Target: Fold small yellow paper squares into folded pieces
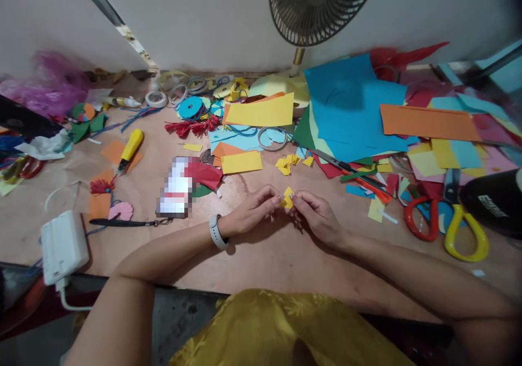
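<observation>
Between my two hands is a small folded piece of yellow paper (289, 198), held just above the table. My left hand (256, 209), with a pale watch band at the wrist, pinches its left side. Thumb and fingers of my right hand (320, 216) grip its right side. Several small folded yellow paper pieces (287, 163) lie on the table just beyond my fingers. A yellow paper strip (242, 162) rests behind my left hand. Left of it lie a crumpled red paper (206, 174) and a phone (176, 187), its screen blurred out.
Blue sheets (346, 105) and an orange strip (428, 122) are piled at the back right. Scissors with red and yellow handles (465, 235) and a box cutter (354, 175) lie right. A yellow cutter (131, 149) and a white power bank (65, 246) are left. A fan (318, 7) stands behind.
</observation>
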A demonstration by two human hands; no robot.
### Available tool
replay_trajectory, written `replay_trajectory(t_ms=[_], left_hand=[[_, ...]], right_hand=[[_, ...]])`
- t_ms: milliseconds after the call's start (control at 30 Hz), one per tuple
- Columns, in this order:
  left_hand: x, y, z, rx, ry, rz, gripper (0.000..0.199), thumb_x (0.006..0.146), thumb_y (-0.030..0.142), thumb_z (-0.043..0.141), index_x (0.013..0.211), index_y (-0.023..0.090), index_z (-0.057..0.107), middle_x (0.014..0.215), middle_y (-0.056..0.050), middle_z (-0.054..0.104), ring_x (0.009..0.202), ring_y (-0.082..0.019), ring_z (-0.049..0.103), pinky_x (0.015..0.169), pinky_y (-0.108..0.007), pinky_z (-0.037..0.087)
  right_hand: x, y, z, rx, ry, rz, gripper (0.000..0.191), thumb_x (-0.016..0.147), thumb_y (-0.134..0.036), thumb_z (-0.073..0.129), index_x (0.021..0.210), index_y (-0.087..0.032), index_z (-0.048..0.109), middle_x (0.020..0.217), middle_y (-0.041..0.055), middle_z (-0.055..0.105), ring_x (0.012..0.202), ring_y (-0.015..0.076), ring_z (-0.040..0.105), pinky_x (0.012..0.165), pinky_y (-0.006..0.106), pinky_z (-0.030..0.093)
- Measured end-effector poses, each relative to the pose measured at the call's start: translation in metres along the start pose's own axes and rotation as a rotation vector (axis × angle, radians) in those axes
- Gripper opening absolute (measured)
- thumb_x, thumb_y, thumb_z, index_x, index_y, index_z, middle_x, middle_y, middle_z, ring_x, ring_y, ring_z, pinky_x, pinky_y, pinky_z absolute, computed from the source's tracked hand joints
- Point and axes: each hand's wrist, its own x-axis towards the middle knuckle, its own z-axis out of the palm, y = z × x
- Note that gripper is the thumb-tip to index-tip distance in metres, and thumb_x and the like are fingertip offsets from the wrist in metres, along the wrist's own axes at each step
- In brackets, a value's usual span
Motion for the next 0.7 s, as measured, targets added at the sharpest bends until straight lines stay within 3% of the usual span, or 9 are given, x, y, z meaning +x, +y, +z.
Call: replay_trajectory(t_ms=[200,400,500,700], left_hand=[[-0.003,-0.001,0.005,-0.123,-0.148,-0.075,0.050,0.098,0.066,0.051,0.090,0.017,0.053,0.079,-0.001,0.059,0.061,-0.009,0.054,0.055,-0.022,0.043],[0.000,-0.007,0.008,-0.372,-0.139,-0.113,0.047,0.094,0.063,0.062,0.099,0.016,0.055,0.090,-0.006,0.067,0.076,-0.014,0.069,0.061,-0.023,0.056],[0.002,-0.011,0.008,-0.483,-0.134,-0.145,0.047,0.091,0.060,0.068,0.099,0.014,0.058,0.095,-0.010,0.071,0.088,-0.020,0.073,0.070,-0.030,0.062],[0.004,-0.017,0.006,-0.547,-0.106,-0.151,0.044,0.089,0.054,0.074,0.099,0.014,0.059,0.099,-0.011,0.073,0.098,-0.024,0.074,0.076,-0.037,0.064]], right_hand=[[0.000,-0.003,-0.002,-0.331,0.007,-0.298,0.044,0.104,-0.046,0.048,0.067,-0.021,0.052,0.067,-0.0001,0.053,0.061,0.0132,0.050,0.058,0.028,0.042],[0.006,0.001,-0.006,-0.528,0.180,-0.617,0.006,0.097,-0.022,0.063,0.097,-0.022,0.069,0.082,0.0036,0.067,0.077,0.0167,0.063,0.065,0.029,0.051],[0.008,0.003,-0.008,-0.579,0.218,-0.699,0.011,0.095,-0.020,0.067,0.102,-0.024,0.074,0.088,0.0054,0.070,0.080,0.0182,0.067,0.067,0.030,0.055],[0.009,0.005,-0.015,-0.664,0.176,-0.742,0.025,0.095,-0.016,0.066,0.115,-0.027,0.077,0.093,0.0063,0.072,0.083,0.0185,0.070,0.071,0.032,0.060]])
